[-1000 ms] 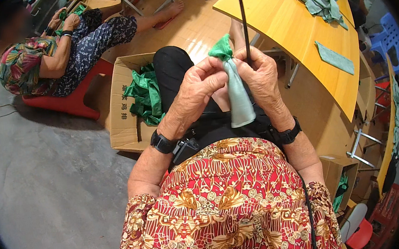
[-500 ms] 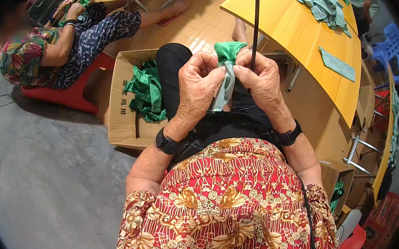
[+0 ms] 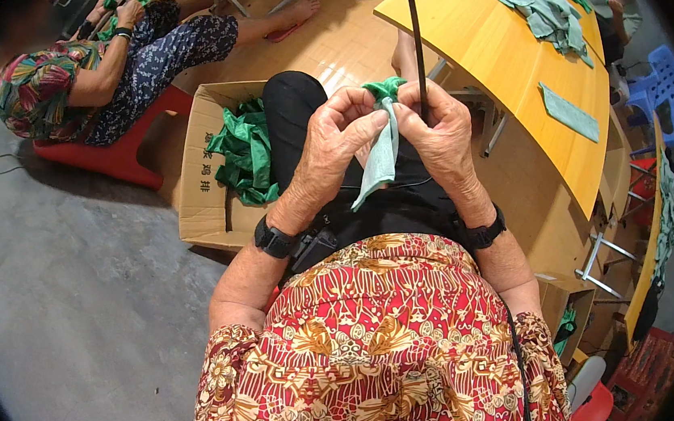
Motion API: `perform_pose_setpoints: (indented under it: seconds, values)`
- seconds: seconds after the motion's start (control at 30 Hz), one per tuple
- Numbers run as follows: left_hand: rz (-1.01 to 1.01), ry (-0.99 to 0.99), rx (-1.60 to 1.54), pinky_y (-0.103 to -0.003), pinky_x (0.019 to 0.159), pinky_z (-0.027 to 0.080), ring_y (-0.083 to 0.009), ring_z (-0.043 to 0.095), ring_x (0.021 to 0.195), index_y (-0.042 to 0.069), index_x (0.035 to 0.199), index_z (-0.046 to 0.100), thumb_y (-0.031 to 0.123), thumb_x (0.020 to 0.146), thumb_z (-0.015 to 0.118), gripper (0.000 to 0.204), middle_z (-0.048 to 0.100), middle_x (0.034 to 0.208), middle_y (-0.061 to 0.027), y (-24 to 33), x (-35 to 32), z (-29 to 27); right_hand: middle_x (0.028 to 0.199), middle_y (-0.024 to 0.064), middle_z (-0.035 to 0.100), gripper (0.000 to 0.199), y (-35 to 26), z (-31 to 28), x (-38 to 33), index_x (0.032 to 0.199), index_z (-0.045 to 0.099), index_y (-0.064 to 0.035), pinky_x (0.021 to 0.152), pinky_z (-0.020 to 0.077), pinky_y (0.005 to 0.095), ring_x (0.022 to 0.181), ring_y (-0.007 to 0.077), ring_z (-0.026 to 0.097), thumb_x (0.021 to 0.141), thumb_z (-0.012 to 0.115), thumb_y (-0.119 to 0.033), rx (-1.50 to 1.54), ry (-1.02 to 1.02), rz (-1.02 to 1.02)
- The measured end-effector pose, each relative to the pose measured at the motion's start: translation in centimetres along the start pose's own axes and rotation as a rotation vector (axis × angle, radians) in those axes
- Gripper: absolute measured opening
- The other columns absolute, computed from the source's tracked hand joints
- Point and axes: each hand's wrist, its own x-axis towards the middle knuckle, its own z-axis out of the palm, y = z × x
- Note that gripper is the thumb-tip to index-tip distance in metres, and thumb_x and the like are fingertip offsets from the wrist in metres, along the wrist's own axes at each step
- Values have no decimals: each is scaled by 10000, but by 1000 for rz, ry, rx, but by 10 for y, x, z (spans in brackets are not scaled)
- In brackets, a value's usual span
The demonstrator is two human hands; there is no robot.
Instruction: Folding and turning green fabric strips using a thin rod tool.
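Observation:
Between my two hands, above my lap, is a piece of cloth with a bunched bright green top (image 3: 384, 89) and a pale green strip (image 3: 380, 153) hanging below it. My left hand (image 3: 339, 133) pinches it from the left with thumb and forefinger. From the right, my right hand (image 3: 436, 128) grips it the same way, its thumb against the pale strip. The other fingers of both hands are curled. Left of my knee, a cardboard box (image 3: 197, 175) holds crumpled green cloth pieces (image 3: 244, 154).
A yellow table (image 3: 483, 42) stands at the right, with pale green cloths (image 3: 532, 1) and a folded strip (image 3: 569, 112) on it. A dark cable (image 3: 414, 32) hangs near my right hand. One person sits on a red stool (image 3: 117, 154) at left; another is far right near a blue chair (image 3: 656, 90).
The green top has gone from a puffed pouch to a smaller bunch turned down around the strip. More of the pale strip now hangs below my fingers.

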Motion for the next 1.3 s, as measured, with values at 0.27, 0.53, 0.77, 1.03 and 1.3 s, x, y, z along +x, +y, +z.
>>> perform_pose_setpoints:
  seconds: [0.27,0.53,0.77,1.03,1.3]
  values:
    - [-39,-49,4,-159,603,413,-9,502,709,68,925,555,82,857,689,152,560,824,46,0,3,-13,654,-73,501,93,-5,1,-1,816,600,-11,523,365,178,595,7,440,825,659,-82,64,-78,157]
    - [22,93,72,-154,584,388,-4,477,658,73,830,539,-3,825,633,120,535,745,57,-2,1,-3,682,-62,529,89,-4,-5,-2,825,605,-23,528,360,176,600,12,459,823,653,-97,228,-257,267]
    - [200,134,134,-179,623,427,-12,507,702,35,860,546,-5,819,601,78,554,779,46,-11,10,-8,687,-51,533,65,-7,0,1,826,597,-26,531,377,189,596,13,462,829,637,-77,14,-286,159]
    - [-52,-129,-190,-220,813,515,-91,617,881,31,1067,576,66,885,647,199,639,981,-36,-1,2,-23,728,-58,543,120,7,-5,3,853,602,-27,527,370,167,626,5,463,877,643,-137,300,-156,277]
    - [122,77,29,-188,675,496,-42,583,731,31,906,585,41,817,711,155,620,823,16,-5,-3,-11,723,-52,557,132,-1,5,2,846,597,-15,531,393,180,620,14,480,888,635,-133,222,-117,257]
